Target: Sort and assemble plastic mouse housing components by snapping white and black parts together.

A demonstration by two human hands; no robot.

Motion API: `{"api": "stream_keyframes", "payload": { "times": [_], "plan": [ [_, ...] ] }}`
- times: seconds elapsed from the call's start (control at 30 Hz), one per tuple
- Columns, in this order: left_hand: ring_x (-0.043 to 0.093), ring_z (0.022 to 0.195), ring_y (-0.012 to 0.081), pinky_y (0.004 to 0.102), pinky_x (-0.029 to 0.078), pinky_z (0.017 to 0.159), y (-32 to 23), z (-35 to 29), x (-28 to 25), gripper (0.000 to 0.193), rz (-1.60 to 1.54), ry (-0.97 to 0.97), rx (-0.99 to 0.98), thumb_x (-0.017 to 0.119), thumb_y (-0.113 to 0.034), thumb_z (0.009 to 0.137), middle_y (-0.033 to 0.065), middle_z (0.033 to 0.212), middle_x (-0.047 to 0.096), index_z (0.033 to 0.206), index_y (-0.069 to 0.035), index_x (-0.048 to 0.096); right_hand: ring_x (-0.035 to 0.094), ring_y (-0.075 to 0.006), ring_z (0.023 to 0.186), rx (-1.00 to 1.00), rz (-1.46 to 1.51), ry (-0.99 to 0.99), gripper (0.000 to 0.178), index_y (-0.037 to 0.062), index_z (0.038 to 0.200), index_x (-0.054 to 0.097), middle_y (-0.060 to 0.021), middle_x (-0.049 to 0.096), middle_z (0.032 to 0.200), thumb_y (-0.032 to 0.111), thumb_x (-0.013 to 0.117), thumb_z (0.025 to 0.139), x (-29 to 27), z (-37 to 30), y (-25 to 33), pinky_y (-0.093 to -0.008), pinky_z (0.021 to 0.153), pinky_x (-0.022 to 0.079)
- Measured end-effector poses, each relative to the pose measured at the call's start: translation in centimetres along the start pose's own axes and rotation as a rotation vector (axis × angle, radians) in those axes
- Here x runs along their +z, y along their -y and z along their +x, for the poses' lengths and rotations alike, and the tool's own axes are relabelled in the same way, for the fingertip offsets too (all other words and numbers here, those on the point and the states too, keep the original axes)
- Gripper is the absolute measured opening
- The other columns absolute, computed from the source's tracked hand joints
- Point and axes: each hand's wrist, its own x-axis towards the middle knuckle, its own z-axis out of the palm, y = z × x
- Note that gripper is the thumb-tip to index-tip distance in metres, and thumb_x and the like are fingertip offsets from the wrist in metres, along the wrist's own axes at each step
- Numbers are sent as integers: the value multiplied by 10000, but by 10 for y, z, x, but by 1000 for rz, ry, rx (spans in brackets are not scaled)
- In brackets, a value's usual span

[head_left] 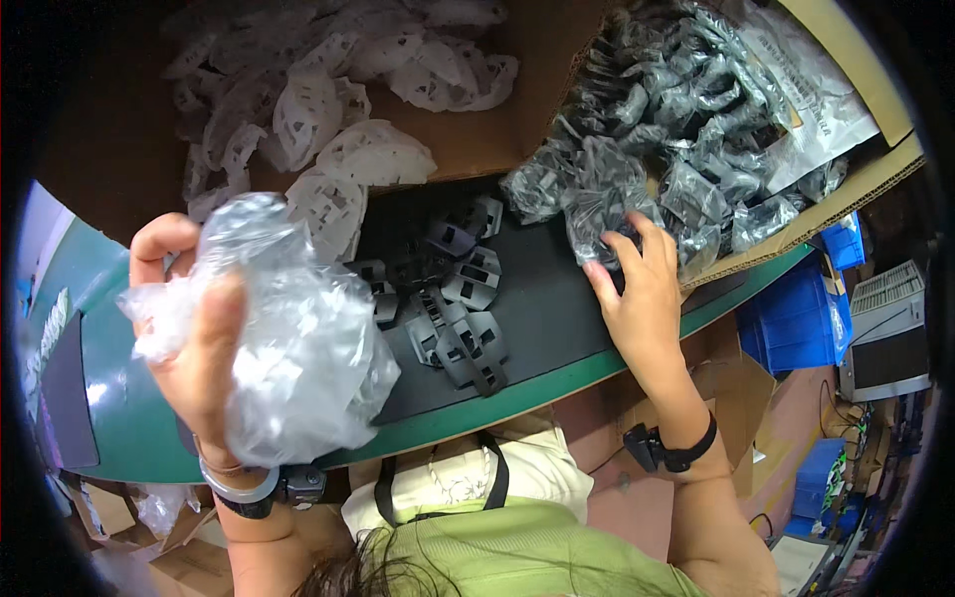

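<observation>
In my left hand [199, 308], the fingers are closed round a large crumpled bunch of clear plastic bags [308, 343], raised over the table's left part. My right hand [642, 289] reaches to the near left edge of a cardboard box, its curled fingers gripping a dark plastic part in a clear bag [605, 199]. More bagged dark parts [686, 109] fill that box. Between my hands, several unwrapped black plastic parts with square openings [468, 338] lie in a loose pile on a dark mat [547, 308].
Behind the mat, a large cardboard box [487, 149] holds many translucent white perforated shells [308, 109], some spilling over its front. The right-hand box has a raised cardboard edge [786, 244]. The green table edge [557, 383] curves before me. Blue bins [796, 318] stand to the right.
</observation>
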Motion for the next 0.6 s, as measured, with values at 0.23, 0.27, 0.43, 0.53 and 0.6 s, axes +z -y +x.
{"api": "stream_keyframes", "payload": {
  "times": [0.23, 0.27, 0.43, 0.53, 0.6],
  "plan": [
    [515, 791, 63, 193, 423, 707, 2, 4, 5, 498, 92, 219, -121, 697, -58, 760, 14, 916, 587, 1213, 20, 504, 569, -195, 801, 94, 640, -95, 42, 16, 810, 592, -66, 629, 904, 25, 629, 793, -6, 16, 11, -288, 764, 438],
    [516, 798, 59, 200, 431, 717, 5, 3, 8, 546, 102, 331, -144, 718, -74, 749, 11, 926, 590, 1238, 12, 491, 529, -107, 753, 228, 959, -28, 39, 5, 840, 575, -31, 617, 901, 35, 586, 863, -9, 23, 19, -239, 737, 429],
    [529, 810, 49, 210, 449, 737, 20, -8, 35, 553, -112, 387, -142, 759, -107, 742, 0, 932, 612, 1225, 8, 517, 462, -25, 704, 96, 1640, 270, 105, 35, 951, 508, 34, 531, 805, 134, 538, 934, -19, 49, 74, -171, 622, 377],
    [525, 814, 47, 224, 454, 740, 23, -3, 25, 330, -219, 460, -316, 726, -110, 784, -3, 916, 622, 1064, 16, 603, 473, -25, 685, 59, 1512, 261, 86, 28, 968, 486, 23, 536, 798, 106, 510, 942, -7, 59, 96, -170, 606, 380],
    [523, 806, 45, 215, 452, 726, 20, -5, 22, 308, -178, 473, -319, 711, -128, 802, -5, 908, 623, 1056, 12, 608, 481, -29, 682, 146, 1554, 302, 69, 28, 969, 479, 19, 545, 797, 89, 498, 943, -3, 58, 98, -172, 606, 384]
  ]
}}
